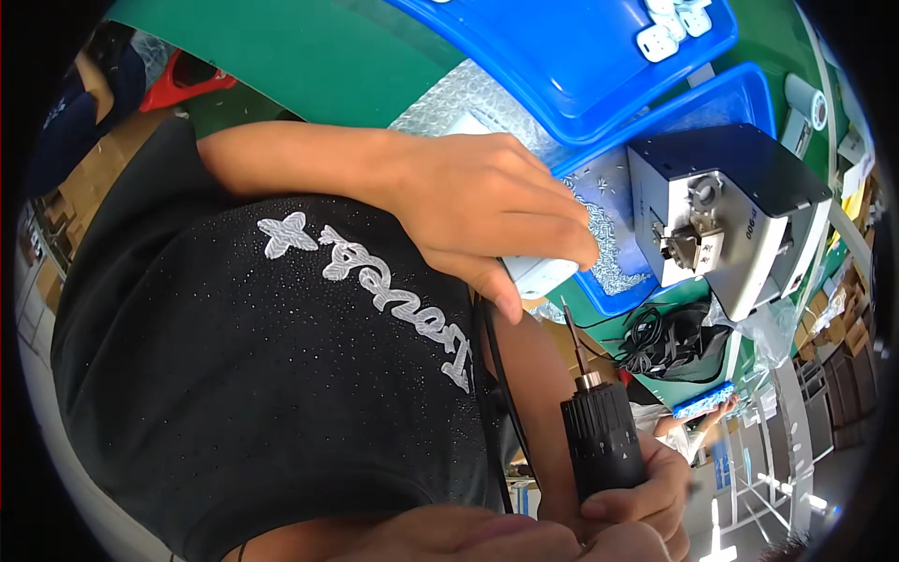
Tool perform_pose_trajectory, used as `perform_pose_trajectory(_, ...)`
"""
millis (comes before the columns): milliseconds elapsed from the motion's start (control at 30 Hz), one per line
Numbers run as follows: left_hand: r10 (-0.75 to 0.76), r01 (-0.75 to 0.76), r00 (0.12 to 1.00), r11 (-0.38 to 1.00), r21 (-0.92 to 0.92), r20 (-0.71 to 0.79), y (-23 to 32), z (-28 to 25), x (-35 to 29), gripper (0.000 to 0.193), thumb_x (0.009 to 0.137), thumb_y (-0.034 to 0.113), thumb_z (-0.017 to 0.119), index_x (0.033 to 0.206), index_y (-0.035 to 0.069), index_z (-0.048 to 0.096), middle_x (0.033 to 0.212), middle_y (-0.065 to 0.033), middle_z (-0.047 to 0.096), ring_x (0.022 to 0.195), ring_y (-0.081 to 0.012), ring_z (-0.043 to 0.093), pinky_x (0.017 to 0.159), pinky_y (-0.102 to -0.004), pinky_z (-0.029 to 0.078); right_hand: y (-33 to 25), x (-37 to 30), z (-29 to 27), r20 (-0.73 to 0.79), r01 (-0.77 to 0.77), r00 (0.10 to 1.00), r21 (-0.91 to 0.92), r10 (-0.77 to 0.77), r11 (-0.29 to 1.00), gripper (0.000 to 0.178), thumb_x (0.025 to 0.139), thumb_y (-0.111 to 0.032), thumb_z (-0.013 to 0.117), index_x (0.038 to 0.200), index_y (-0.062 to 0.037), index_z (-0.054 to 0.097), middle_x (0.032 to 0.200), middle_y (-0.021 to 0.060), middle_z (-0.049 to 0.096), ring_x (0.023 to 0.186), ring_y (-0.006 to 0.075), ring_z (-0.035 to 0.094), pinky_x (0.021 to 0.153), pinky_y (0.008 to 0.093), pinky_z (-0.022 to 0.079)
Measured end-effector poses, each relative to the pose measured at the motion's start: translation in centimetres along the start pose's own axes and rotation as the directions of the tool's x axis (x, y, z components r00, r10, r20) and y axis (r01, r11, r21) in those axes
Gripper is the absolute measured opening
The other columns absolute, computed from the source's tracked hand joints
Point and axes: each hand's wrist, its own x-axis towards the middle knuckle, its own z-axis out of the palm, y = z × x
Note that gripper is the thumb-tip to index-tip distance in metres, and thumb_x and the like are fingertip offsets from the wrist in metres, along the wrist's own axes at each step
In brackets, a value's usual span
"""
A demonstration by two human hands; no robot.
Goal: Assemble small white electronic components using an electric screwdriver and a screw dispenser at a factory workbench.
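Observation:
My left hand (496, 201) is closed over a white plastic housing (543, 274), its fingers wrapped across the top and the thumb along the near edge. Most of that housing is hidden under the palm. Lower down, my right hand (646, 496) grips the black body of an electric screwdriver (599, 426). Its thin bit points upward, with the tip a little apart from the housing. Close to my left fingertips, small screws (609, 248) lie in a blue tray (609, 302). A screw feeder machine (716, 215) stands partly in that tray.
A larger blue bin (562, 80) holds several white plastic parts (670, 33). Bubble wrap (435, 103) lies on the green table (281, 56). Black coiled cables (655, 342) sit beside the feeder. Other people are at the upper left (84, 103) and lower right (698, 426).

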Motion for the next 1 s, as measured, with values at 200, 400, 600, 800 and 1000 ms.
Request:
perform_pose_trajectory(200, 0.005, -0.003, 0.999, 0.999, 0.033, -0.052, 0.0, 0.6, -0.2, 0.064, 0.094, 0.056, 0.056, 0.108, -0.006, 0.059, 0.091, -0.013, 0.061, 0.069, -0.0262, 0.061, 0.052, -0.0336, 0.046, 1.4, 0.6, 2.6, -0.11, -0.245, 0.969, -0.264, 0.223, 0.933, 0.022, 0.096, -0.018, 0.052, 0.078, -0.0154, 0.04, 0.059, -0.0073, 0.043, 0.046, 0.007, 0.046, 0.051, 0.0232, 0.042)
perform_pose_trajectory(400, -0.026, 0.027, 0.999, 0.999, 0.045, -0.029, 0.2, 0.9, 0.1, 0.062, 0.093, 0.056, 0.057, 0.106, -0.005, 0.06, 0.09, -0.0111, 0.06, 0.068, -0.0235, 0.059, 0.051, -0.0315, 0.044, 2.7, 0.7, 2.1, -0.067, -0.186, 0.981, -0.022, 0.184, 0.982, 0.024, 0.096, -0.018, 0.053, 0.077, -0.0165, 0.038, 0.057, -0.0072, 0.042, 0.043, 0.0083, 0.045, 0.051, 0.0255, 0.045)
perform_pose_trajectory(600, -0.032, 0.032, 0.999, 0.999, 0.044, -0.006, 0.1, 0.5, 0.2, 0.063, 0.092, 0.056, 0.058, 0.106, -0.005, 0.06, 0.089, -0.0118, 0.061, 0.067, -0.0235, 0.059, 0.05, -0.0313, 0.045, 0.1, 0.8, 1.8, -0.119, -0.383, 0.924, -0.268, 0.364, 0.884, 0.026, 0.096, -0.018, 0.053, 0.076, -0.0162, 0.037, 0.058, -0.0069, 0.044, 0.044, 0.0078, 0.049, 0.051, 0.0258, 0.046)
perform_pose_trajectory(800, -0.034, 0.034, 0.999, 0.999, 0.039, -0.001, 0.2, 0.8, 0.4, 0.064, 0.091, 0.055, 0.06, 0.107, -0.007, 0.061, 0.091, -0.0143, 0.064, 0.071, -0.0261, 0.064, 0.053, -0.0328, 0.049, 5.4, 2.0, -1.9, -0.133, -0.05, 0.991, -0.221, 0.02, 0.974, 0.031, 0.091, -0.04, 0.053, 0.082, -0.0113, 0.045, 0.059, -0.0041, 0.044, 0.044, 0.0091, 0.045, 0.049, 0.0256, 0.042)
perform_pose_trajectory(1000, -0.058, 0.058, 0.996, 0.998, 0.002, 0.063, 0.4, 0.1, 0.7, 0.063, 0.089, 0.052, 0.064, 0.107, -0.009, 0.061, 0.092, -0.0151, 0.065, 0.072, -0.0281, 0.065, 0.056, -0.0344, 0.052, 9.2, 4.9, -4.8, -0.42, -0.199, 0.877, -0.76, -0.234, 0.619, 0.095, 0.071, -0.097, 0.035, 0.093, -0.0053, 0.049, 0.059, 0.0024, 0.041, 0.045, 0.0156, 0.04, 0.045, 0.0288, 0.033)
